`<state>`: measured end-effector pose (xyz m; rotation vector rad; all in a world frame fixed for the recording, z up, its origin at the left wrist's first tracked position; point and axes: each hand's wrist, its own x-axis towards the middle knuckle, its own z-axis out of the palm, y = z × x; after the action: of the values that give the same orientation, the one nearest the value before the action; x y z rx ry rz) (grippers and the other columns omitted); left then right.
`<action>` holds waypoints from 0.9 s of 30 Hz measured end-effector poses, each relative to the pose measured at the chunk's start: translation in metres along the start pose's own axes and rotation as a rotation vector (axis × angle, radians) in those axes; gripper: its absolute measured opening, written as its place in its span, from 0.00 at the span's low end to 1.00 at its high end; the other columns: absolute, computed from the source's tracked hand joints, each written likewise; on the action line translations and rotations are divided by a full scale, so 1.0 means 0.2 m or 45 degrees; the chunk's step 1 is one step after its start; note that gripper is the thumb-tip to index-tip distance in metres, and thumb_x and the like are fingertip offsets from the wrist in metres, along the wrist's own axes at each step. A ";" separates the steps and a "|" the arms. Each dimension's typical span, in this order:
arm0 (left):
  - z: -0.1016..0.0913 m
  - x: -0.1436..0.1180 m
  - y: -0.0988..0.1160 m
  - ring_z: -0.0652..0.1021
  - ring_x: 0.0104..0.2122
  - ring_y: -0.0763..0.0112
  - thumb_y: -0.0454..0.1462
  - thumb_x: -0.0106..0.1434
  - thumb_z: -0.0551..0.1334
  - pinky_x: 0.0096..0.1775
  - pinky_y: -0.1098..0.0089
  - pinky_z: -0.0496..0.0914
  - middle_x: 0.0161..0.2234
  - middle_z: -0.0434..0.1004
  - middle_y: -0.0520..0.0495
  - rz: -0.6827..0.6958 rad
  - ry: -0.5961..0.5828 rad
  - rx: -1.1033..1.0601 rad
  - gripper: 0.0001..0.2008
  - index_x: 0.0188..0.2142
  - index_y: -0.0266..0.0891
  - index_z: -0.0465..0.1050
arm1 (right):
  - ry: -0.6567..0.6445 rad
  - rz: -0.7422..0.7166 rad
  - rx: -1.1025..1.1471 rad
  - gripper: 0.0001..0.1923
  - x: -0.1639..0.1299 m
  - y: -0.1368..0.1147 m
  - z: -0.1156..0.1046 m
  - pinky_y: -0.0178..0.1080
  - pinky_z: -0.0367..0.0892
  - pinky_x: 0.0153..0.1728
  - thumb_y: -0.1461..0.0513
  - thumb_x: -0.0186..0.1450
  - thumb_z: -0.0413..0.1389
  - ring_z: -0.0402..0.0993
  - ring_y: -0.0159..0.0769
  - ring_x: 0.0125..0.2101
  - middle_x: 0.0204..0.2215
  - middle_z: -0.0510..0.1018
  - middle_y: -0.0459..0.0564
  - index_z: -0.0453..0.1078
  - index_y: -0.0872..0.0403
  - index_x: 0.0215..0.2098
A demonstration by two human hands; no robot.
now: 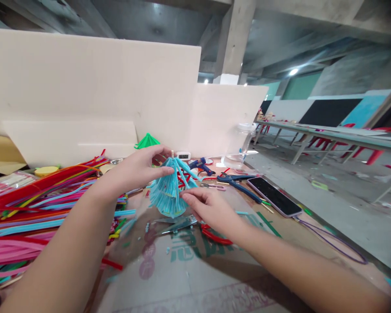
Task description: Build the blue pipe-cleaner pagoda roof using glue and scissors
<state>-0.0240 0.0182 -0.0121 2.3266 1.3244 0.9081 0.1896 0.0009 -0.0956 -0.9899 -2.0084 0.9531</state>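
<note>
A light-blue cone, like a small umbrella made of fuzzy pipe-cleaner strips [164, 193], stands upright in front of me. Its right side is partly open, and red strips show inside. My left hand [145, 167] grips it near the top, thumb in front and the other fingers behind, beside a pale stick tip. At its lower right edge, my right hand [215, 211] has thumb and fingers pinched together against a blue strip. Beneath both lies a pair of scissors with red handles [211, 237], the blades pointing left under the cone. Small blue scraps are scattered nearby.
Bundles of coloured pipe cleaners [52, 191] cover the left side. Behind are a green umbrella shape [147, 141], a white digital timer [183, 156], a blue glue gun [200, 165] and a clear jar [239, 143]. Blue-handled pliers [243, 189] and a phone [273, 195] lie right.
</note>
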 end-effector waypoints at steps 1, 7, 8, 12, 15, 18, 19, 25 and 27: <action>0.00 0.00 0.00 0.77 0.42 0.63 0.45 0.59 0.63 0.45 0.63 0.71 0.44 0.77 0.47 0.009 0.004 0.012 0.18 0.47 0.41 0.70 | -0.047 0.073 0.136 0.17 0.00 0.01 0.02 0.31 0.52 0.18 0.51 0.69 0.50 0.58 0.27 0.15 0.13 0.64 0.38 0.68 0.53 0.30; 0.00 -0.01 0.01 0.77 0.42 0.63 0.46 0.59 0.63 0.44 0.64 0.71 0.44 0.77 0.48 0.027 0.004 0.044 0.18 0.46 0.41 0.70 | -0.100 0.335 0.772 0.19 0.00 0.03 0.09 0.28 0.49 0.12 0.47 0.63 0.56 0.54 0.23 0.10 0.10 0.66 0.37 0.68 0.55 0.32; 0.00 -0.01 0.02 0.77 0.42 0.63 0.46 0.59 0.63 0.44 0.64 0.71 0.44 0.77 0.48 0.025 0.000 0.034 0.18 0.46 0.41 0.70 | -0.122 0.369 0.855 0.20 0.00 0.03 0.10 0.28 0.50 0.12 0.46 0.62 0.57 0.54 0.23 0.09 0.10 0.67 0.38 0.68 0.55 0.32; 0.00 -0.01 0.04 0.76 0.42 0.62 0.46 0.59 0.63 0.45 0.63 0.70 0.45 0.77 0.47 0.032 -0.018 0.034 0.18 0.47 0.40 0.71 | -0.173 0.410 1.026 0.20 0.00 0.02 0.12 0.27 0.54 0.12 0.47 0.61 0.59 0.54 0.22 0.09 0.11 0.67 0.38 0.70 0.56 0.33; 0.01 0.00 0.03 0.77 0.42 0.62 0.46 0.59 0.62 0.44 0.63 0.70 0.46 0.77 0.46 0.045 -0.017 0.038 0.18 0.46 0.41 0.71 | -0.166 0.405 1.061 0.19 0.00 0.01 0.12 0.27 0.54 0.12 0.48 0.61 0.60 0.55 0.22 0.09 0.10 0.67 0.38 0.70 0.55 0.32; 0.02 0.00 0.03 0.77 0.42 0.62 0.46 0.59 0.62 0.44 0.64 0.71 0.46 0.77 0.46 0.049 -0.011 0.023 0.18 0.46 0.41 0.71 | -0.176 0.419 1.093 0.18 0.02 0.01 0.12 0.27 0.54 0.12 0.49 0.61 0.61 0.54 0.22 0.09 0.10 0.67 0.38 0.69 0.56 0.30; 0.02 0.00 0.03 0.77 0.42 0.62 0.46 0.59 0.62 0.44 0.64 0.71 0.47 0.77 0.46 0.048 -0.008 0.023 0.18 0.46 0.41 0.71 | -0.181 0.428 1.106 0.18 0.02 0.00 0.12 0.27 0.54 0.12 0.49 0.61 0.61 0.54 0.22 0.09 0.10 0.66 0.38 0.69 0.56 0.30; 0.01 0.00 0.03 0.76 0.43 0.61 0.46 0.59 0.62 0.45 0.63 0.70 0.46 0.77 0.46 0.021 -0.019 0.052 0.18 0.47 0.41 0.71 | -0.189 0.434 1.112 0.18 0.02 -0.01 0.12 0.27 0.54 0.12 0.49 0.61 0.61 0.53 0.22 0.08 0.10 0.66 0.38 0.69 0.56 0.30; 0.01 -0.01 0.03 0.76 0.43 0.61 0.47 0.59 0.63 0.45 0.62 0.70 0.47 0.76 0.46 0.015 -0.033 0.060 0.19 0.47 0.41 0.71 | -0.184 0.425 1.104 0.18 0.02 0.00 0.12 0.27 0.54 0.12 0.49 0.61 0.61 0.53 0.22 0.08 0.10 0.67 0.38 0.69 0.56 0.30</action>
<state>-0.0197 0.0141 -0.0101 2.3763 1.3371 0.8562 0.1679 -0.0040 -0.1061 -0.7602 -1.2905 1.8939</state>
